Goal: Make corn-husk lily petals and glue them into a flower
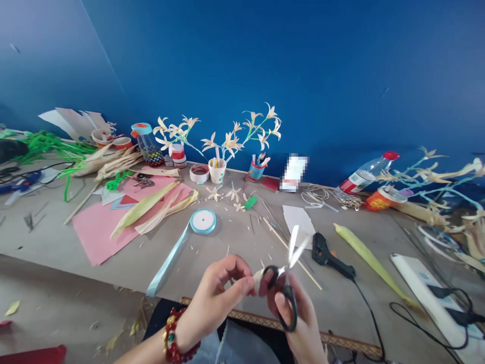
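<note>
My left hand point(225, 285), with a red bead bracelet point(177, 336) on the wrist, pinches a small pale strip of corn husk point(259, 277) between thumb and fingertips. My right hand point(299, 316) grips scissors point(291, 250) by their black handles. The blades are parted and point up, away from the husk strip. Some right fingertips are hidden behind the handles, close to the strip. Both hands are over the table's front edge. Beyond them lie a spool of light blue ribbon point(203, 221), its tail trailing over the edge, and loose husk flowers point(234, 194).
A black glue gun point(333, 258) with its cord, a green husk point(373, 260) and a white power strip point(420, 288) lie to the right. Pink paper point(91, 232) holds husks at left. Flower stems stand in a paper cup point(217, 172). A bottle point(364, 177) leans near the blue wall.
</note>
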{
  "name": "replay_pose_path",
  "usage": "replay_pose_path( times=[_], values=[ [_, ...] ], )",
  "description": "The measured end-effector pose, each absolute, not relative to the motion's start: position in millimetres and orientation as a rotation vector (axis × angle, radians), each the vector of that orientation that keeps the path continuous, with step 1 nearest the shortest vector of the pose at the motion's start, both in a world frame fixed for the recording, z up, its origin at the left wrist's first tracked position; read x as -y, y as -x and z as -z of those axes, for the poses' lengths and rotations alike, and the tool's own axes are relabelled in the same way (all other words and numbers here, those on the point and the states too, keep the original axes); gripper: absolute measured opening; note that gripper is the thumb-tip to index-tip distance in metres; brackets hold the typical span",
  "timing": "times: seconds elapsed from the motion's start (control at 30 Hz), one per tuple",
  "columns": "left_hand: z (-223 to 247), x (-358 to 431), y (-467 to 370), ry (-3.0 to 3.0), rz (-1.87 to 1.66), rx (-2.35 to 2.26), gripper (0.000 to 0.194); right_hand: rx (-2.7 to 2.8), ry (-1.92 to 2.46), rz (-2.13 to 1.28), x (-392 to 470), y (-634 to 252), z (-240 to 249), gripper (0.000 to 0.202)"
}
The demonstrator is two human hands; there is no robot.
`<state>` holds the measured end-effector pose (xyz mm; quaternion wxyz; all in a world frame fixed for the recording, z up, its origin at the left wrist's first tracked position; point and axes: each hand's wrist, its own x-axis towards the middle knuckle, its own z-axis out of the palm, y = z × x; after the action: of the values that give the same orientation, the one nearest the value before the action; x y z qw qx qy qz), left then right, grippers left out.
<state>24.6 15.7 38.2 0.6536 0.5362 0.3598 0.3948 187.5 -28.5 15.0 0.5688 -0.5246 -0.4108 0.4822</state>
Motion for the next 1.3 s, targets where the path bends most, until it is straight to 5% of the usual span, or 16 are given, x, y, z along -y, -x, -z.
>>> replay_pose_path(
  times=[0.23, 1.3],
  values=[
    [-36.7, -22.7, -31.0, -1.176, -1.131, -0.754, 0.019, 1.026, 1.233, -1.446, 50.8, -179.8, -2.0, 0.060],
    [-36.7, -28.0, -27.5, -1.098, -1.068, -0.754, 0.020, 1.140, 1.248, -1.467, 46.5, -193.8, 7.7, 0.058]
  ],
)
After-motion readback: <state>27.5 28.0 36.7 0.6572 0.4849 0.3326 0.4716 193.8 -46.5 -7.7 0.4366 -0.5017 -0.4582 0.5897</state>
